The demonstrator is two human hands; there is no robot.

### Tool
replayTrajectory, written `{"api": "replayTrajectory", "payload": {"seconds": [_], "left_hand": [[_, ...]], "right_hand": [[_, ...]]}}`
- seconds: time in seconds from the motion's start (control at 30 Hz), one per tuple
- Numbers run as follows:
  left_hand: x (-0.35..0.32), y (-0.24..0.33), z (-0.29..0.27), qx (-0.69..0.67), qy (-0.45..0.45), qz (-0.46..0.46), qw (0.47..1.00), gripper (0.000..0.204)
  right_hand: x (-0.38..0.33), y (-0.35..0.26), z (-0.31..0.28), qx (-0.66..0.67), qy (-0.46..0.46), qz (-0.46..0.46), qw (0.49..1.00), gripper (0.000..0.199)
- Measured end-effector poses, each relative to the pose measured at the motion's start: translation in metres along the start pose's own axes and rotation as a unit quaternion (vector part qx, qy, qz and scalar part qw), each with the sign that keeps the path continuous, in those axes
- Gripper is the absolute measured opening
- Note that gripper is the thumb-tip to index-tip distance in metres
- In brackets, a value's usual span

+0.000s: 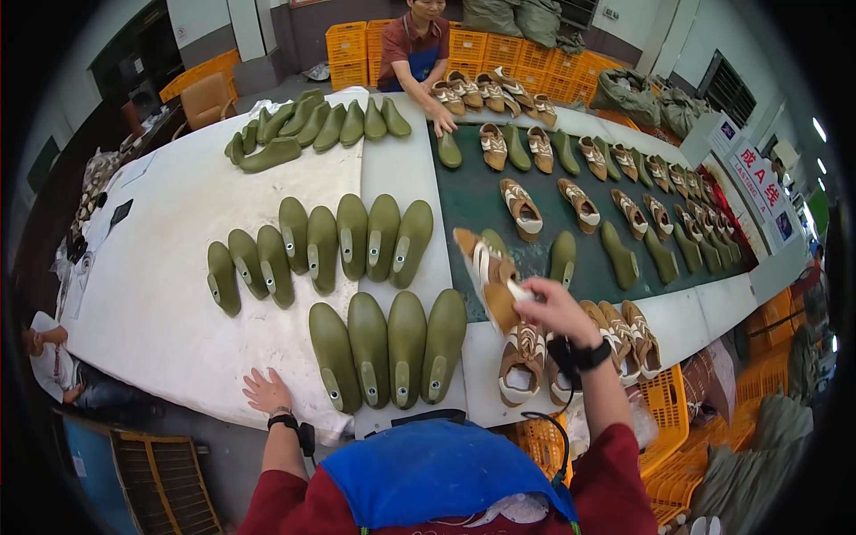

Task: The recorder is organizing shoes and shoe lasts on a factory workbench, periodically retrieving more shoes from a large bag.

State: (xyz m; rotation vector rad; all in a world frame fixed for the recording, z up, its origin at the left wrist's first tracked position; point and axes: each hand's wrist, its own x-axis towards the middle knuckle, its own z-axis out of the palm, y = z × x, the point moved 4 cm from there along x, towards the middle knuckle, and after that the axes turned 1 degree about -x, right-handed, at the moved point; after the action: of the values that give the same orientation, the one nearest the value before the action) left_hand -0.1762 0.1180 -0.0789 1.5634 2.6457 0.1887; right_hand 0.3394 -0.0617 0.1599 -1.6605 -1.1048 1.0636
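My right hand is closed on the heel end of a brown and white shoe upper, lifted above the near edge of the green conveyor belt. With its fingers spread, my left hand rests on the white-covered table. To the right of that hand stands a near row of green shoe lasts, and behind it is another row of lasts. Below my right hand, brown shoe uppers line the pale table edge. Part of a green last on the belt is hidden behind the raised upper.
Across the belt, a co-worker's hand reaches to a green last. Lasts and uppers sit in rows along the belt. More lasts cluster at the far left. Orange crates stand below the table at right.
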Motion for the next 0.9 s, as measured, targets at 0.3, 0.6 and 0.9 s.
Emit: {"api": "replayTrajectory", "payload": {"seconds": [0.3,0.6,0.9], "left_hand": [[-0.008,0.013,-0.010,0.041,0.025,-0.033,0.998,0.052],[-0.007,0.010,-0.001,0.076,0.017,-0.052,0.996,0.052],[-0.003,0.014,-0.001,0.094,0.030,-0.051,0.994,0.050]], "right_hand": [[0.202,0.060,-0.017,-0.327,0.135,-0.017,0.935,0.034],[0.277,0.160,0.036,-0.437,0.171,0.031,0.882,0.020],[0.278,0.159,0.027,-0.412,0.186,0.007,0.892,0.020]]}}
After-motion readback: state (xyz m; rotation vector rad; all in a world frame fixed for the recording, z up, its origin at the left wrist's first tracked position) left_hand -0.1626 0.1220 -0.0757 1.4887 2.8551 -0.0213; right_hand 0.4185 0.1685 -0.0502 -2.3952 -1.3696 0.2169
